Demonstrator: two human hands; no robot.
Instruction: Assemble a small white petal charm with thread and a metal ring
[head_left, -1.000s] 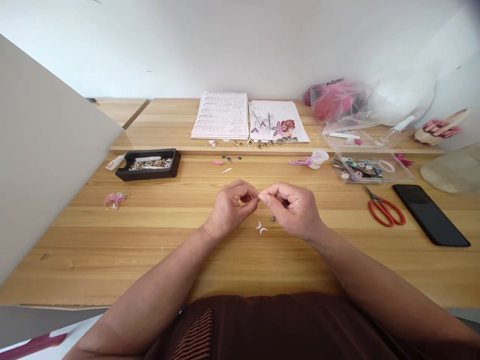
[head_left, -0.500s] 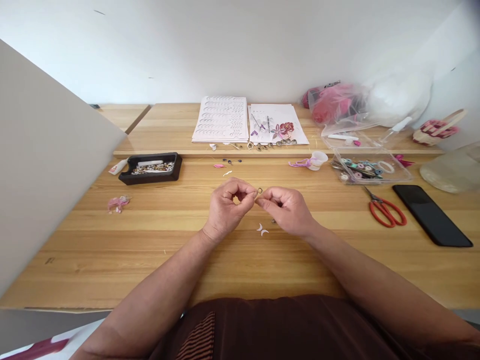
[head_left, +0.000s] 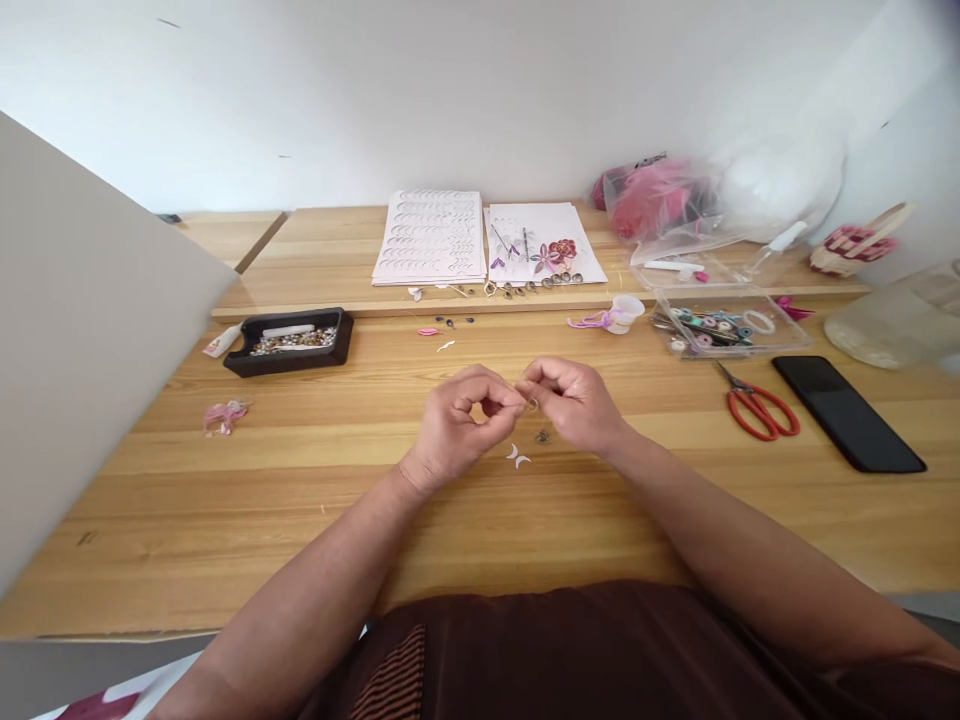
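Note:
Over the middle of the table, my left hand (head_left: 466,418) and my right hand (head_left: 576,408) meet at the fingertips, both closed in a pinch. A small, thin metal ring (head_left: 533,404) shows right at the fingertips, partly hidden by the fingers; both hands seem to grip it. Just below, on the tabletop, lies a small dark metal piece (head_left: 542,437), its shape hard to make out. Beside it are white crescent-shaped cutouts (head_left: 517,456), tips facing apart.
A black tray of beads (head_left: 289,342) stands at left, near a pink tangle (head_left: 225,417). Paper sheets (head_left: 429,237) lie on the back ledge. To the right are a small cup (head_left: 625,314), a clear box (head_left: 787,325), red-handled scissors (head_left: 759,408) and a phone (head_left: 849,413).
My right hand has risen and tilted, uncovering the dark metal piece. The ring, which stuck up above the fingertips, now sits lower between them. The whole view has shifted slightly.

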